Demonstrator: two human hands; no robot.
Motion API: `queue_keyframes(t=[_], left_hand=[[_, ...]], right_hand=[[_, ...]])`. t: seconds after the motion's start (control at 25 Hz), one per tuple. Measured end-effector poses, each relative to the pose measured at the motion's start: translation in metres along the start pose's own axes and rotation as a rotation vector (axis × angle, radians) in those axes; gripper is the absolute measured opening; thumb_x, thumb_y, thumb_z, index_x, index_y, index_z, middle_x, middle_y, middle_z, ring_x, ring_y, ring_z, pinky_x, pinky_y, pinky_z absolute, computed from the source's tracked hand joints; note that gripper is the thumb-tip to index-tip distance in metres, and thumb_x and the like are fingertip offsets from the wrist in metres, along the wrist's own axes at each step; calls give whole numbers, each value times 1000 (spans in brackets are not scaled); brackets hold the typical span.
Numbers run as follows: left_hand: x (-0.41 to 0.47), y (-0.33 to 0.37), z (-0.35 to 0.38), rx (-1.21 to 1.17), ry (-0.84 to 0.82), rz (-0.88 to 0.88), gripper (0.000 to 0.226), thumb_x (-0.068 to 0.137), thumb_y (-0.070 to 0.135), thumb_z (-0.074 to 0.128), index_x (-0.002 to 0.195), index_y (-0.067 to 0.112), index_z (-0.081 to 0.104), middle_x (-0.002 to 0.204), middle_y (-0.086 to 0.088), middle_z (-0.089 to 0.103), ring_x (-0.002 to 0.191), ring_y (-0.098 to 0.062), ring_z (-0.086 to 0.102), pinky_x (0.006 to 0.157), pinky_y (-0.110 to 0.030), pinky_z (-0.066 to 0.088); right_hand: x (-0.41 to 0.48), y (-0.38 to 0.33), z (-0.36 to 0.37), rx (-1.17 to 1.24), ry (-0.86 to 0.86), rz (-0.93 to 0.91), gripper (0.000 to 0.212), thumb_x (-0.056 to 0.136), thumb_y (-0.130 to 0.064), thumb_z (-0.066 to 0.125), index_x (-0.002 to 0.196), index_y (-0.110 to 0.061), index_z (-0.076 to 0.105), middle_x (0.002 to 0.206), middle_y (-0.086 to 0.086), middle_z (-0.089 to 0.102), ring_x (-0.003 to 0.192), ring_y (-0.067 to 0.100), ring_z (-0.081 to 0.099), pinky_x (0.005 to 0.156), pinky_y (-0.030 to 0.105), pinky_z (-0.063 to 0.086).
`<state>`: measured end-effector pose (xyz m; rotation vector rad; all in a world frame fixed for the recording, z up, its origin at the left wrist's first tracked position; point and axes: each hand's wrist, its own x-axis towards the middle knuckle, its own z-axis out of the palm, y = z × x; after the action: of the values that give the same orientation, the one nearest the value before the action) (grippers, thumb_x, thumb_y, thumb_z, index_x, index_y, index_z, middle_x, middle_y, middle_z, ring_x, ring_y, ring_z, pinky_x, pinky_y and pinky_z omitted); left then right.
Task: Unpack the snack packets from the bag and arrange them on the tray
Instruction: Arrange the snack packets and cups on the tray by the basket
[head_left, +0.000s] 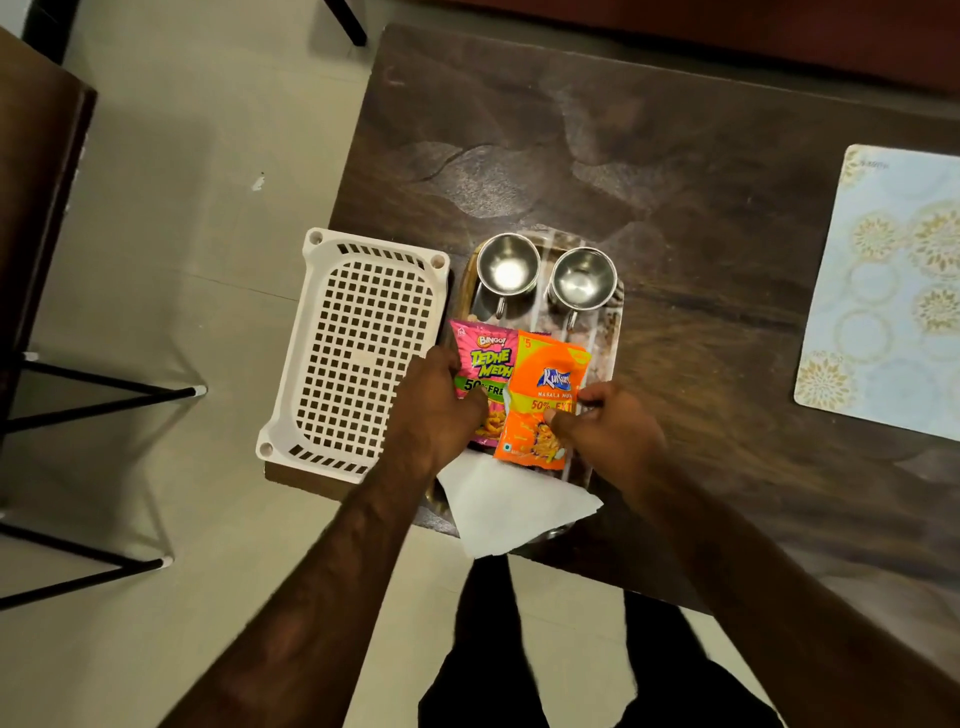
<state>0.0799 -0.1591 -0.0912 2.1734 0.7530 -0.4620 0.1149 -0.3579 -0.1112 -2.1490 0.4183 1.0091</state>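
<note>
1. My left hand (434, 410) covers the lower left of the pink packet (485, 364), and the orange packet (548, 400) overlaps its right side, cutting the printed words short.
2. My right hand (608, 431) hides the orange packet's right edge near its middle.
3. The packets, the two steel cups (506, 270) and the white paper (511, 501) cover most of the tray (605, 358).
4. The picture's right edge cuts off the patterned mat (893, 291) and the desk (701, 171).
5. The small print on both packets is too fine to read.

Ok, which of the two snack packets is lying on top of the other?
The orange packet under the right hand; its left edge overlaps the pink packet beside it.
</note>
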Motion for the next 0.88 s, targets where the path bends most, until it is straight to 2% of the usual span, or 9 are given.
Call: queue_keyframes(t=[0.08,0.16,0.2,0.28,0.4,0.52,0.68,0.8,0.88], left_hand=[[-4,1,-2,-62,4,-10,26,77,20,74,89,22,51,90,1,59,86,-23,60,76,-38,51],[-12,3,-7,-200,-15,-52,29,74,18,75,87,16,49,80,3,59,74,-15,59,65,-36,47],[-15,3,-11,-264,-10,-82,29,73,18,73,88,14,49,78,4,61,69,-8,59,61,-35,46],[-19,-3,-25,-338,68,-143,22,73,20,66,88,17,50,78,7,62,63,3,60,59,-31,44],[-17,-25,-59,-360,263,-229,27,68,29,56,92,19,49,81,6,62,73,-10,61,64,-34,46],[-9,-57,-94,-303,372,-277,31,67,32,56,93,19,45,76,6,58,69,-13,57,61,-32,42],[2,-92,-117,-296,369,-340,27,69,28,56,92,23,42,80,4,57,76,-20,61,71,-40,51],[7,-102,-117,-302,305,-364,29,77,18,55,104,20,43,91,1,61,91,-25,65,79,-42,54],[8,-104,-116,-281,270,-351,36,81,10,55,116,15,48,109,-7,63,102,-29,63,89,-47,54]], right_hand=[[-2,-3,4,215,-105,69,44,78,-33,84,114,-17,66,102,1,77,84,20,75,76,41,61],[-9,-9,7,428,-214,115,34,80,-21,85,108,-12,67,84,0,79,65,12,75,56,29,60],[-13,-12,8,477,-246,119,35,79,-18,85,108,-12,66,81,-1,79,61,10,74,55,27,59],[-20,-19,13,497,-296,108,43,76,-18,87,111,-13,63,85,1,79,70,13,76,63,31,61],[-29,-41,31,448,-350,72,52,74,-21,89,115,-10,59,97,12,78,87,26,78,76,43,64],[-25,-73,58,452,-336,51,50,74,-19,89,110,-12,55,106,13,75,91,30,76,81,55,62],[-15,-105,94,411,-250,-37,41,75,-18,88,97,-18,54,108,8,75,94,29,75,81,54,61],[-11,-115,105,358,-214,-68,45,76,-24,88,104,-14,54,109,10,73,94,30,74,80,53,62],[-12,-113,103,329,-201,-65,46,78,-28,86,109,-15,55,111,10,72,95,28,73,80,51,62]])
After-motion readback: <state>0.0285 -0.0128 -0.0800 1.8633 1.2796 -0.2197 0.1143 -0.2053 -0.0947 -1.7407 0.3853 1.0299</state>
